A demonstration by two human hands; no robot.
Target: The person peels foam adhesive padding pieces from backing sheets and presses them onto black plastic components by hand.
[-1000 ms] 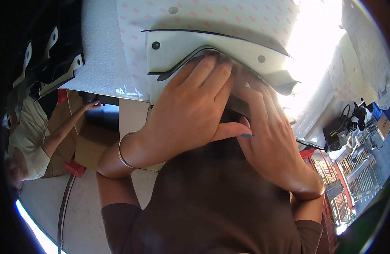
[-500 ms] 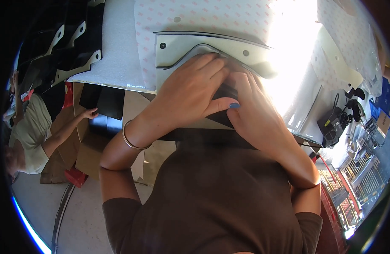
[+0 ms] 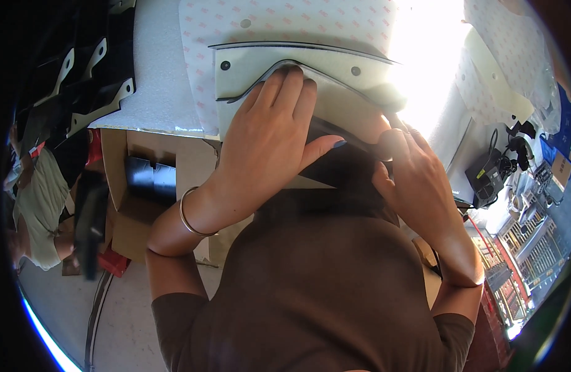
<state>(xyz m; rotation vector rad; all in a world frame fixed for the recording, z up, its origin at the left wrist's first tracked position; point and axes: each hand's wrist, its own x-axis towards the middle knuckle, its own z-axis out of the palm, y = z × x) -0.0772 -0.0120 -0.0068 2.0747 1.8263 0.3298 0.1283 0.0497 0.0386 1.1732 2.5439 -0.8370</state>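
A pale cream panel [image 3: 322,65] with dark edges and round holes lies on the worktable before me. Along its near side runs a bent dark-edged piece [image 3: 341,93] with a pale face, peaked near my fingertips. My left hand [image 3: 267,133] rests on that piece, fingers stretched out and thumb spread to the right. At its right end, my right hand [image 3: 418,170] has its fingers curled in, the thumb lower down. Glare and the bent fingers hide what the right fingertips hold, if anything. A dark surface [image 3: 335,161] shows between the hands.
Black parts with pale tabs [image 3: 102,111] are stacked at far left. A cardboard box [image 3: 115,167] holds dark pieces. Patterned white film [image 3: 285,22] covers the table. A black power adapter [image 3: 487,180] lies at right. Another person [image 3: 40,211] is at left.
My right hand has moved right, away from my left hand, along the bent piece. My left fingers have straightened, and the panel has shifted slightly left in view. The other person's arm has dropped.
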